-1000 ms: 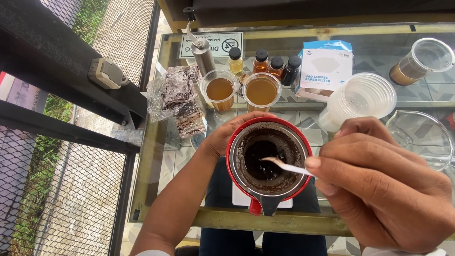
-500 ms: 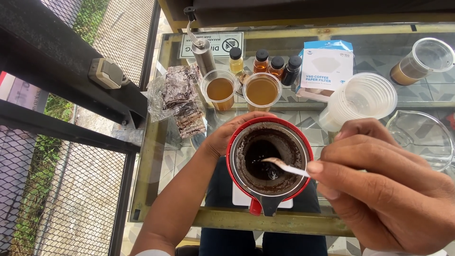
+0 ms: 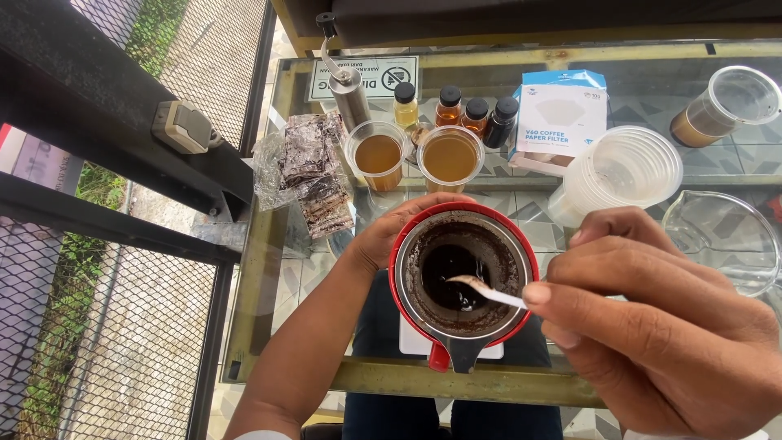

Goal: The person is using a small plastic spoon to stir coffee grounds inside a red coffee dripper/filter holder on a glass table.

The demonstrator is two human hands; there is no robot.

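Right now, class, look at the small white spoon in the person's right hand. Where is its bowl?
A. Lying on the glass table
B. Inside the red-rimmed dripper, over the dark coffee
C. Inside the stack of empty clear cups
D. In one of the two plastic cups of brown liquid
B: the right hand holds the white spoon with its bowl inside the red-rimmed dripper, over the dark coffee.

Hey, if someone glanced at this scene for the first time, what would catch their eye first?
The red-rimmed dripper at centre, its inside dark with wet coffee grounds, stands out most; the left hand steadies its far side while the right hand dips a small white spoon into it. Behind it on the glass table stand two clear cups of amber liquid, with a stack of clear plastic cups to the right.
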